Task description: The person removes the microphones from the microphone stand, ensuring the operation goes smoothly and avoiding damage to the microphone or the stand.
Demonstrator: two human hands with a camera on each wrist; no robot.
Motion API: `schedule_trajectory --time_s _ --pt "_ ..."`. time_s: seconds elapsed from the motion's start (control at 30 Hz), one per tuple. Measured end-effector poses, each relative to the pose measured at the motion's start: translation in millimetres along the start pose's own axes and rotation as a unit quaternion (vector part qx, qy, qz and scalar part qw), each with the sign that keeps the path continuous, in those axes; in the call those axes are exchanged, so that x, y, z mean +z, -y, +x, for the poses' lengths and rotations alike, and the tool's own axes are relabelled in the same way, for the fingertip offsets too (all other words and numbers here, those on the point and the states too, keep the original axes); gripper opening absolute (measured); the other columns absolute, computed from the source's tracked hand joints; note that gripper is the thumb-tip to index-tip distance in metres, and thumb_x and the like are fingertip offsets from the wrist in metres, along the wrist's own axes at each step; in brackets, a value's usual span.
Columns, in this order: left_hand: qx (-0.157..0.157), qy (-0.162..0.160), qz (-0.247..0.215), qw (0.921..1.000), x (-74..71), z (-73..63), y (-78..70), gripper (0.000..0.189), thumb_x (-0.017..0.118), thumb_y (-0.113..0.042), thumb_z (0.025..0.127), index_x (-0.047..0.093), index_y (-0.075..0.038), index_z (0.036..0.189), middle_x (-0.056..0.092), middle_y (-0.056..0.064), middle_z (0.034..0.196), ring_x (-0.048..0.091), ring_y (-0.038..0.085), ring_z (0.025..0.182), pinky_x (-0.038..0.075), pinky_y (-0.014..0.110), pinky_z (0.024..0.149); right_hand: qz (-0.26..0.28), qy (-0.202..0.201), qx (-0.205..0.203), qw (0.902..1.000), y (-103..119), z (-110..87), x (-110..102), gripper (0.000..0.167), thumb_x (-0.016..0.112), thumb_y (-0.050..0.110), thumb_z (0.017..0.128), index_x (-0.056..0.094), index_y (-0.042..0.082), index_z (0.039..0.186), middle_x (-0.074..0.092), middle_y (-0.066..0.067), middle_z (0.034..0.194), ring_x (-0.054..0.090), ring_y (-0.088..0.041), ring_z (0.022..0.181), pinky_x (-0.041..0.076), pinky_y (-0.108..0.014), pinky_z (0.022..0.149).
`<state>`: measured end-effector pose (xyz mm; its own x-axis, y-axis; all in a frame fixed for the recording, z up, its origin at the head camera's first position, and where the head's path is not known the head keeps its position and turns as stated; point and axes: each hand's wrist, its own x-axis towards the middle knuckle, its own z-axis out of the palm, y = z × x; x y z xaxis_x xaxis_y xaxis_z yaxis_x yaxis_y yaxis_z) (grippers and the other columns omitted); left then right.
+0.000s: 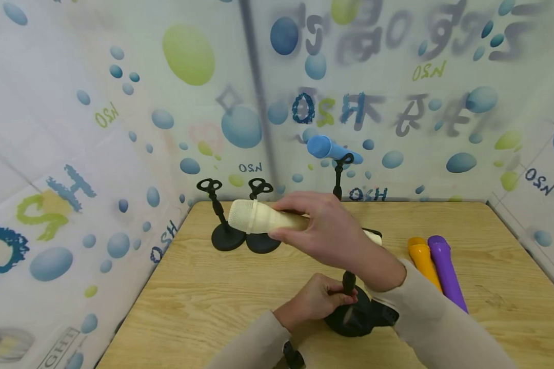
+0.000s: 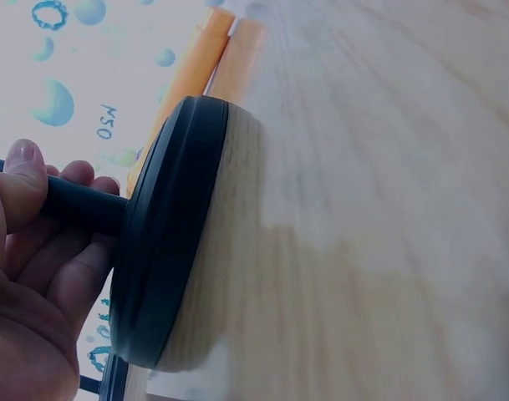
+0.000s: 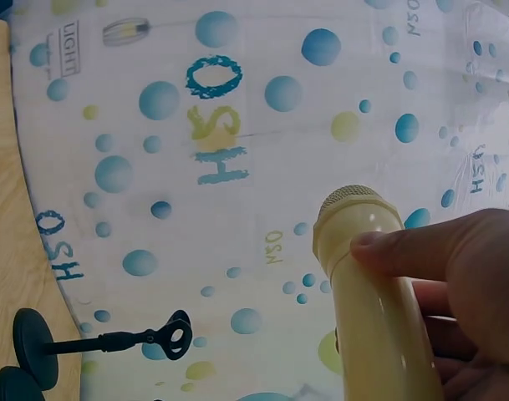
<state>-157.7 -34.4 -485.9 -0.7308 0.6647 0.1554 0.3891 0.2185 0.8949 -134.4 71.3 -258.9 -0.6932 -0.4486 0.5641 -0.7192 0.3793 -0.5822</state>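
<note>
So the right hand [image 1: 325, 233] has a cream microphone [image 1: 265, 218] up above the tabletop [image 1: 180, 312], lying roughly sideways with its mesh head pointing left. Fingers are wrapped round the body, thumb pressed along it just below the head. The left hand [image 1: 316, 298] is lower down, fingers curled round the pole of a black stand [image 1: 346, 324], right above its round base.

There's also a cream bit [image 1: 373, 237] poking out behind the right wrist, but the arm covers most of it, so I honestly can't tell what it belongs to.

Further back on the left, two more black stands, one [image 1: 228, 237] just beside the other [image 1: 263, 244], both with ring-shaped clips on top. A blue microphone [image 1: 334, 149] sits tilted in the clip of another stand [image 1: 338, 179] at the back. Over on the right, an orange microphone [image 1: 422, 253] and a purple microphone [image 1: 445, 271] lie side by side, the orange one partly behind the right sleeve [image 1: 443, 318].
</note>
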Motion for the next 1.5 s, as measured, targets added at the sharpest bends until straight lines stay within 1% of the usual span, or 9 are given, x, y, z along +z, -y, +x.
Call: schedule_trajectory --time_s 0.33,0.47,0.6,0.77,0.93,1.0,1.1,1.23,1.5 --pt "-0.012 0.005 -0.009 0.9999 -0.5 0.9 0.2 0.008 0.078 -0.005 0.098 0.084 0.001 0.1 0.084 0.014 0.1 0.07 -0.009 0.096 0.057 0.015 0.093 0.011 0.006 0.0 0.9999 7 7.2 3 0.033 0.089 0.014 0.09 0.08 0.007 0.121 0.081 -0.006 0.116 0.072 -0.013 0.092 0.061 -0.03 0.077" --pt "-0.009 0.015 -0.008 0.9998 -3.5 -0.5 0.5 0.01 0.077 -0.005 0.099 0.084 0.003 0.101 0.084 0.016 0.101 0.068 -0.01 0.095 0.057 0.014 0.09 0.008 0.024 -0.013 0.9996 11 11.9 7 0.033 0.088 0.015 0.091 0.08 0.006 0.122 0.08 -0.006 0.118 0.072 -0.013 0.094 0.06 -0.028 0.076" --pt "-0.017 0.027 -0.011 0.9994 -5.8 -1.3 2.0 0.012 0.076 -0.006 0.1 0.083 0.004 0.103 0.082 0.017 0.095 0.058 -0.009 0.077 0.051 0.01 0.077 -0.021 0.054 -0.034 0.9978 17 16.8 11 0.034 0.088 0.019 0.092 0.079 0.006 0.122 0.08 -0.006 0.119 0.072 -0.015 0.097 0.059 -0.025 0.077" --pt "-0.026 0.031 -0.018 0.999 -5.6 -0.4 4.0 0.013 0.075 -0.006 0.101 0.084 0.002 0.104 0.08 0.017 0.093 0.053 -0.006 0.075 0.045 0.012 0.071 -0.059 0.069 -0.045 0.9949 22 19.2 11 0.035 0.087 0.022 0.094 0.078 0.006 0.124 0.079 -0.006 0.121 0.071 -0.016 0.099 0.058 -0.026 0.08" --pt "-0.02 0.029 -0.036 0.9987 -3.9 0.6 1.7 0.012 0.074 -0.001 0.1 0.083 0.005 0.105 0.083 0.019 0.101 0.068 -0.007 0.09 0.054 0.012 0.085 -0.075 0.064 -0.043 0.9942 22 17.2 2 0.034 0.086 0.022 0.094 0.078 0.007 0.124 0.079 -0.007 0.122 0.073 -0.017 0.102 0.06 -0.03 0.081" --pt "-0.02 0.029 -0.044 0.9984 -3.4 0.8 0.7 0.013 0.073 0.002 0.1 0.082 0.006 0.108 0.082 0.02 0.108 0.072 -0.004 0.103 0.056 0.015 0.095 -0.074 0.057 -0.046 0.9946 22 15.7 -2 0.034 0.087 0.021 0.094 0.077 0.007 0.123 0.079 -0.007 0.121 0.073 -0.017 0.101 0.061 -0.03 0.08" --pt "-0.02 0.028 -0.049 0.9982 -2.8 0.5 0.2 0.014 0.071 0.004 0.101 0.082 0.006 0.109 0.082 0.021 0.109 0.075 -0.002 0.102 0.058 0.017 0.093 -0.071 0.045 -0.044 0.9955 20 12.8 -8 0.034 0.088 0.019 0.093 0.078 0.007 0.123 0.079 -0.007 0.12 0.073 -0.017 0.1 0.061 -0.031 0.079" --pt "-0.021 0.026 -0.046 0.9984 -1.6 -0.7 1.6 0.013 0.073 -0.002 0.102 0.083 0.002 0.108 0.083 0.017 0.107 0.075 -0.003 0.1 0.058 0.016 0.091 -0.075 0.034 -0.021 0.9963 18 7.3 -14 0.035 0.089 0.019 0.091 0.079 0.008 0.123 0.08 -0.006 0.118 0.072 -0.017 0.098 0.061 -0.033 0.08" --pt "-0.017 0.029 -0.053 0.9981 -0.6 -1.1 4.1 0.014 0.074 -0.009 0.103 0.083 -0.001 0.109 0.084 0.015 0.108 0.074 -0.002 0.103 0.058 0.019 0.096 -0.098 0.025 0.0 0.9948 8 -3.7 -19 0.032 0.088 0.018 0.093 0.079 0.009 0.123 0.08 -0.008 0.123 0.075 -0.023 0.108 0.065 -0.041 0.086"
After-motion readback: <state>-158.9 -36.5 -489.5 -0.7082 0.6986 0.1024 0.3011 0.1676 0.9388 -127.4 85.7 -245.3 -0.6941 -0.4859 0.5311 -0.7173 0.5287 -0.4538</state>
